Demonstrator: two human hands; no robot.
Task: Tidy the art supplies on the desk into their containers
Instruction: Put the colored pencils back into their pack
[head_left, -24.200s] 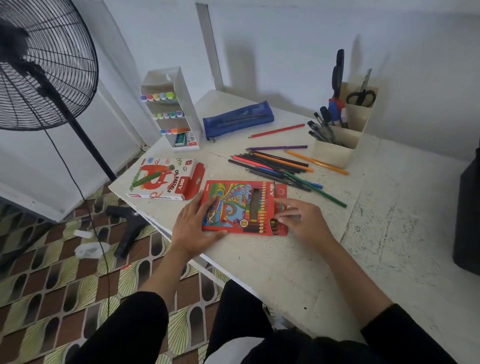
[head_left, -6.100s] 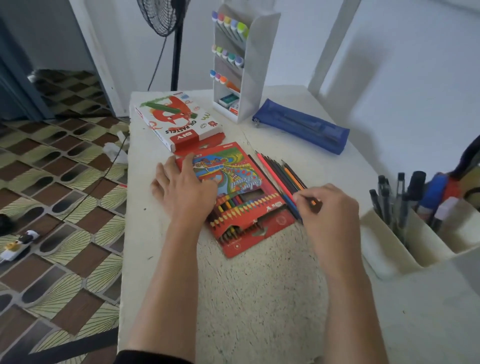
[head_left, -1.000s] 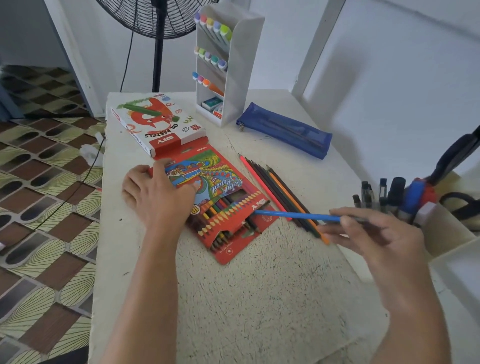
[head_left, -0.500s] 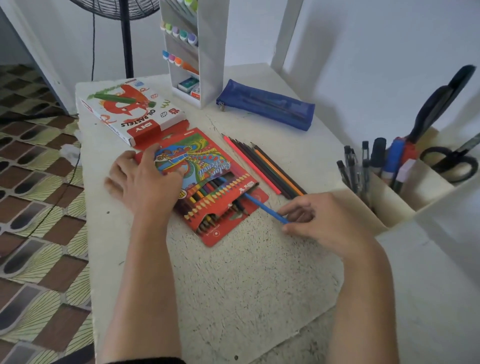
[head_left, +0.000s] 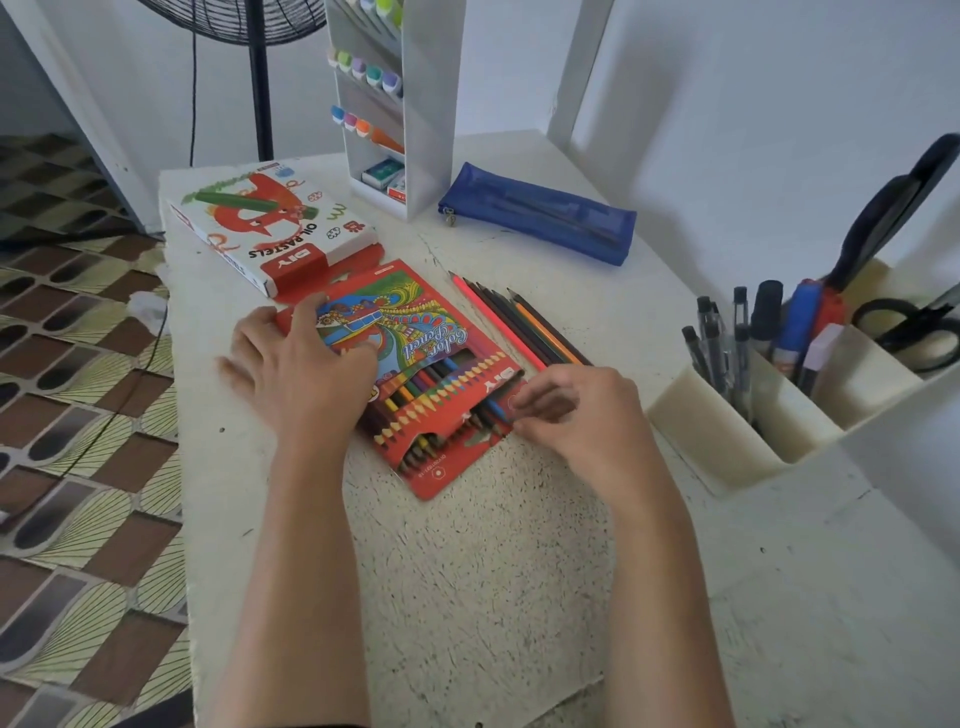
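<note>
The blue pencil (head_left: 497, 410) is almost all the way inside the pencil box (head_left: 415, 332), at the box's open end. The right hand (head_left: 576, 415) pinches its back end with curled fingers. The left hand (head_left: 301, 369) lies flat on top of the box, fingers straight, and presses it down.

To do this well, the person should probably hold the box firm and push the pencil in straight and slow, so it slips in beside the others.

Half a second ago the pencil stuck far out of the box. Now only a bit shows.

The loose pencils (head_left: 524, 327) lie just beside the box on the desk (head_left: 467, 597). The oil pastels box (head_left: 270, 223) sits just behind it.
</note>
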